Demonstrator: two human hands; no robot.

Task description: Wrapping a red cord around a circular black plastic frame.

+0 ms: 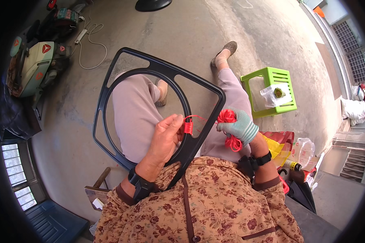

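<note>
A black plastic frame [196,84] with rounded corners and a circular inner ring rests tilted across my lap. Red cord [188,128] is wound in several tight turns around the ring's right side. Beside these turns, my bare left hand [164,135] is closed, thumb and forefinger pinching the cord at the ring. A loose strand runs from there toward the right. My right hand [241,127], in a pale green knit glove, is wrapped around a bundle of red cord [227,116]. Loops of it stick out above and below the fist, just outside the frame's right edge.
A green plastic stool [271,75] stands ahead on the right, with a clear plastic bag [267,97] and a small round item on it. Colourful bags [278,146] lie by my right side. At the left are a scooter [38,67] and a white power strip [80,36] with its cable.
</note>
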